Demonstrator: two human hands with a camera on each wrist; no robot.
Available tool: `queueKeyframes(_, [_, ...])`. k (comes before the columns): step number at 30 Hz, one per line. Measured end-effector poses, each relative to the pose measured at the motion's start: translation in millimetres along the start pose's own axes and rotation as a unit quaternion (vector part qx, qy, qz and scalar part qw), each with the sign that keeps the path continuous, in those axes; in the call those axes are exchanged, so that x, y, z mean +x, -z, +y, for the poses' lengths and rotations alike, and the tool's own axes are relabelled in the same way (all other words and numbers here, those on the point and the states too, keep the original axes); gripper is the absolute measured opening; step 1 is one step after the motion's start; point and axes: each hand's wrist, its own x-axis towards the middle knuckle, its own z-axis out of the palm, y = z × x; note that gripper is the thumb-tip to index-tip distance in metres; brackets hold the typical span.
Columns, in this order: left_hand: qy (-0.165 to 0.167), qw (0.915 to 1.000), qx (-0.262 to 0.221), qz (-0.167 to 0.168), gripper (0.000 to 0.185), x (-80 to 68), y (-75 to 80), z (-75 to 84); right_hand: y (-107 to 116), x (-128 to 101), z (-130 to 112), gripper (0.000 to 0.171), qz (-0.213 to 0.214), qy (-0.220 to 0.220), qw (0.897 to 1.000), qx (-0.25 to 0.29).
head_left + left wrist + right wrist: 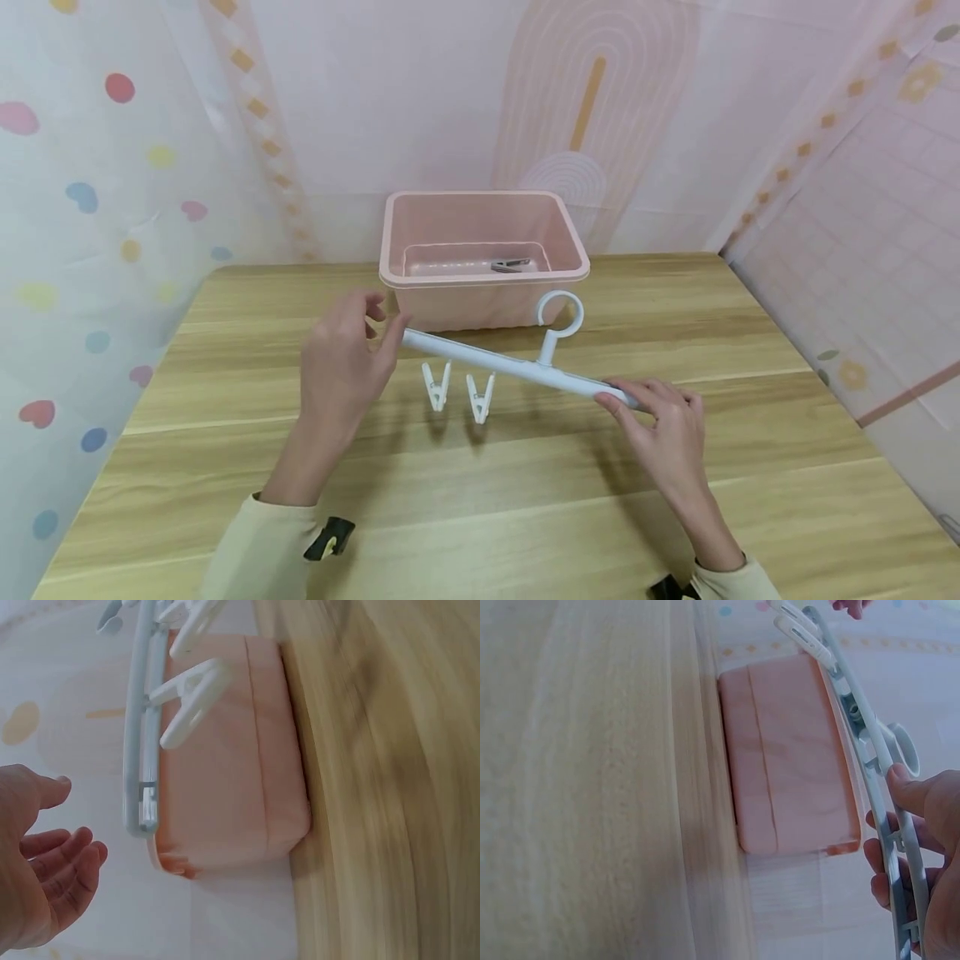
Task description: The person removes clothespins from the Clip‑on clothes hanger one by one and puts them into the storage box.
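Note:
A pale blue clip hanger [491,360] with a round hook is held up over the table, tilted with its right end lower. My right hand [667,425] grips that right end between thumb and fingers, also visible in the right wrist view. Two white clips, a left one [437,387] and a right one [481,398], hang below the left half of the bar. Beside the raised left end is my left hand [341,362]. In the left wrist view, its loosely bent fingers [75,881] hold nothing, and a gap shows between them and the hanger.
A pink plastic bin [472,304] stands at the back of the wooden table [480,517], just behind the hanger. Inside it lies a small grey and dark clip-like item [510,266]. Patterned cloth [435,108] hangs behind the table and along both sides.

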Motion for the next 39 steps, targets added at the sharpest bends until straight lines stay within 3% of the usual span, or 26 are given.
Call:
queueKeyframes(7, [-0.006,0.9999,-0.005,0.011,0.034,-14.3,-1.1,6.5,-0.5,-1.7,-1.3,0.026,0.002,-0.003,1.000,-0.002])
queueKeyframes(19, [0.042,0.9986,-0.002,-0.033,0.030,-37.2,-9.0,10.3,-1.8,-3.0,2.1,0.026,0.002,-0.003,1.000,0.005])
queueKeyframes(31, [0.063,0.9954,-0.012,-0.070,0.027,-50.1,-19.1,13.1,-2.8,1.3,2.3,0.024,0.006,-0.003,1.000,0.007])
queueKeyframes(35, [0.097,0.9893,-0.033,-0.104,0.027,-52.3,-21.5,15.3,-3.4,2.5,1.6,0.024,0.006,0.000,1.000,0.012])
queueKeyframes(39, [0.158,0.9718,-0.077,-0.157,0.032,-54.3,-22.8,17.7,-4.4,2.9,1.5,0.024,0.005,0.000,1.000,0.014])
